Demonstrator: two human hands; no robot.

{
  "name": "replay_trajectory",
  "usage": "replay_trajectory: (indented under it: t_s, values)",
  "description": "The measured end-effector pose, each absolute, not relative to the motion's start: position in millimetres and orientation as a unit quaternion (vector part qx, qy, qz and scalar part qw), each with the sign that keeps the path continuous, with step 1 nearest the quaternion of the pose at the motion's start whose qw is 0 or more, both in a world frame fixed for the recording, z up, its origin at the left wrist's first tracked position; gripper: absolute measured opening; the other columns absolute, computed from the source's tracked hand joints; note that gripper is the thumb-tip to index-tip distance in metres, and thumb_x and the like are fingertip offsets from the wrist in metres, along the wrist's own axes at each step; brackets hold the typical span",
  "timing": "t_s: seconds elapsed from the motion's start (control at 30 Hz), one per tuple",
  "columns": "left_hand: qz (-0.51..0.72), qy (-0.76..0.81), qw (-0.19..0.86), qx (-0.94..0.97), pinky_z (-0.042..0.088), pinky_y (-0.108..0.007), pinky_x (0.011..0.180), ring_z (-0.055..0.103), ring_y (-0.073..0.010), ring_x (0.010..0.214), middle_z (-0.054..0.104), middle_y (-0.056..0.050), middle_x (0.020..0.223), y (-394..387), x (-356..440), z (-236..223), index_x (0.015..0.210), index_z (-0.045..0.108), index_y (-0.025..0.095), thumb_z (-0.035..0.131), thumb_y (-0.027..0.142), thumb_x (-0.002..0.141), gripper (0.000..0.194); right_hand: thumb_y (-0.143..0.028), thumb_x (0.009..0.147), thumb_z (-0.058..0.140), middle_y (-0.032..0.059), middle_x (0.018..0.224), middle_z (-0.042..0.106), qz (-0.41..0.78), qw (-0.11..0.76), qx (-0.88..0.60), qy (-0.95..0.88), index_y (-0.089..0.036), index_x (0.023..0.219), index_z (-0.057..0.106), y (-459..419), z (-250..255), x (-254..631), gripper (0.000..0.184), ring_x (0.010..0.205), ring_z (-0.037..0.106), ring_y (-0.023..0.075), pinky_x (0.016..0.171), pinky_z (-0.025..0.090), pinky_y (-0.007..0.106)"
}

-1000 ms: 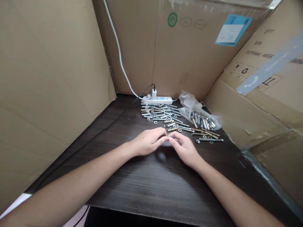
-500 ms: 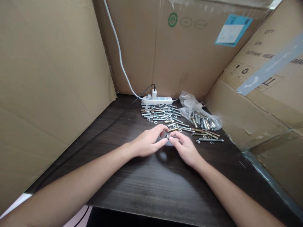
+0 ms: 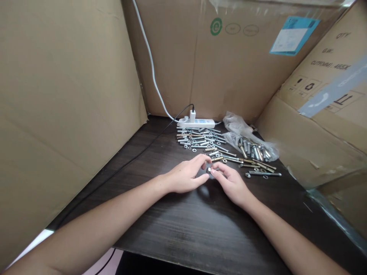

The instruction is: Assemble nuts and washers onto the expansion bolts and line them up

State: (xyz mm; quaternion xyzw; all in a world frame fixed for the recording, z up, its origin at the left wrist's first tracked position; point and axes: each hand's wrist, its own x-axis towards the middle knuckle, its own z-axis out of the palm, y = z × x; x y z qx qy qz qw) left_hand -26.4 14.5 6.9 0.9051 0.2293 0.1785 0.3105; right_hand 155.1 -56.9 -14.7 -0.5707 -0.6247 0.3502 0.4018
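My left hand (image 3: 187, 176) and my right hand (image 3: 231, 182) meet fingertip to fingertip just above the dark wooden table (image 3: 177, 225). Between the pinched fingers sits a small metal piece (image 3: 209, 169), a nut or a bolt end; I cannot tell which. Both hands are closed in a pinch around it. Just beyond the fingers lies a spread of loose bolts, nuts and washers (image 3: 200, 141). To the right of that spread, more bolts (image 3: 259, 165) lie in a row.
A clear plastic bag (image 3: 249, 143) with bolts in it lies at the back right. A white power strip (image 3: 197, 122) with a plugged charger and cables sits against the back. Cardboard boxes (image 3: 65, 95) wall in the table on the left, back and right.
The view has shifted a little, so everything sits slightly lower and to the right. My fingers have worked the small metal piece; both hands stay together at the same spot.
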Motion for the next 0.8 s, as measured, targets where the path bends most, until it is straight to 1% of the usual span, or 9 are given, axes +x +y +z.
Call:
replay_trajectory:
  t_s: [0.07, 0.1, 0.17, 0.23, 0.3, 0.47, 0.57, 0.7, 0.8]
  values:
    - [0.179, 0.235, 0.299, 0.907, 0.043, -0.027, 0.075, 0.053, -0.0139, 0.081, 0.054, -0.002, 0.101, 16.3, -26.4, 6.6, 0.106, 0.047, 0.022, 0.041, 0.036, 0.093, 0.021, -0.040, 0.088, 0.047, -0.0013, 0.069, 0.049, 0.347, 0.396, -0.572, -0.629, -0.017, 0.080, 0.054, -56.9, -15.5, 155.2, 0.026, 0.063, 0.042, 0.0123, 0.062, 0.034, 0.025]
    - [0.177, 0.235, 0.292, 0.910, 0.042, -0.027, 0.075, 0.053, -0.0141, 0.082, 0.054, -0.002, 0.098, 17.7, -26.2, 6.0, 0.101, 0.049, 0.021, 0.037, 0.037, 0.095, 0.021, -0.040, 0.088, 0.047, -0.0013, 0.068, 0.048, 0.345, 0.393, -0.572, -0.631, -0.017, 0.080, 0.055, -57.1, -15.6, 155.1, 0.026, 0.062, 0.041, 0.0122, 0.061, 0.033, 0.025]
    - [0.168, 0.225, 0.276, 0.919, 0.041, -0.025, 0.073, 0.052, -0.0137, 0.079, 0.054, -0.001, 0.090, 20.5, -25.5, 4.5, 0.090, 0.050, 0.019, 0.033, 0.038, 0.097, 0.027, -0.040, 0.088, 0.047, -0.0014, 0.068, 0.048, 0.344, 0.390, -0.572, -0.635, -0.017, 0.080, 0.055, -57.4, -15.6, 154.9, 0.026, 0.061, 0.041, 0.0120, 0.060, 0.033, 0.025]
    - [0.153, 0.206, 0.269, 0.928, 0.040, -0.024, 0.071, 0.052, -0.0132, 0.077, 0.053, -0.001, 0.084, 22.4, -24.5, 3.1, 0.084, 0.051, 0.018, 0.031, 0.037, 0.098, 0.031, -0.039, 0.088, 0.048, -0.0013, 0.068, 0.049, 0.347, 0.384, -0.571, -0.637, -0.017, 0.081, 0.056, -57.5, -15.4, 154.9, 0.025, 0.061, 0.041, 0.0118, 0.061, 0.033, 0.025]
    - [0.142, 0.192, 0.275, 0.931, 0.040, -0.023, 0.069, 0.052, -0.0131, 0.076, 0.054, -0.001, 0.084, 22.7, -23.8, 2.3, 0.084, 0.051, 0.018, 0.032, 0.036, 0.098, 0.030, -0.039, 0.088, 0.048, -0.0011, 0.068, 0.050, 0.351, 0.381, -0.572, -0.636, -0.017, 0.081, 0.056, -57.4, -15.2, 155.3, 0.024, 0.061, 0.042, 0.0117, 0.061, 0.034, 0.025]
    - [0.144, 0.203, 0.298, 0.921, 0.040, -0.023, 0.068, 0.053, -0.0137, 0.077, 0.058, 0.000, 0.090, 19.9, -23.6, 2.3, 0.100, 0.051, 0.020, 0.042, 0.032, 0.094, 0.016, -0.039, 0.088, 0.049, -0.0017, 0.067, 0.049, 0.366, 0.391, -0.569, -0.624, -0.017, 0.080, 0.055, -56.6, -14.5, 156.4, 0.024, 0.061, 0.042, 0.0113, 0.059, 0.034, 0.024]
    - [0.145, 0.208, 0.300, 0.920, 0.040, -0.024, 0.067, 0.053, -0.0136, 0.076, 0.058, 0.000, 0.089, 19.1, -24.3, 3.2, 0.100, 0.051, 0.020, 0.045, 0.032, 0.093, 0.016, -0.038, 0.088, 0.049, -0.0020, 0.067, 0.050, 0.371, 0.391, -0.566, -0.624, -0.017, 0.080, 0.055, -56.5, -14.3, 156.5, 0.023, 0.061, 0.042, 0.0111, 0.059, 0.034, 0.024]
    - [0.154, 0.205, 0.306, 0.917, 0.041, -0.025, 0.072, 0.054, -0.0142, 0.080, 0.058, -0.001, 0.091, 20.6, -24.6, 2.6, 0.097, 0.052, 0.019, 0.038, 0.036, 0.096, 0.022, -0.038, 0.088, 0.049, -0.0013, 0.068, 0.050, 0.359, 0.389, -0.569, -0.630, -0.017, 0.081, 0.055, -56.4, -14.3, 156.4, 0.024, 0.062, 0.043, 0.0115, 0.060, 0.035, 0.024]
    - [0.162, 0.198, 0.295, 0.920, 0.041, -0.025, 0.073, 0.053, -0.0141, 0.081, 0.057, -0.002, 0.088, 22.4, -24.1, 0.2, 0.092, 0.052, 0.018, 0.033, 0.034, 0.098, 0.025, -0.039, 0.088, 0.048, -0.0013, 0.068, 0.050, 0.350, 0.384, -0.572, -0.635, -0.017, 0.080, 0.055, -56.6, -14.1, 156.3, 0.024, 0.062, 0.042, 0.0116, 0.059, 0.034, 0.024]
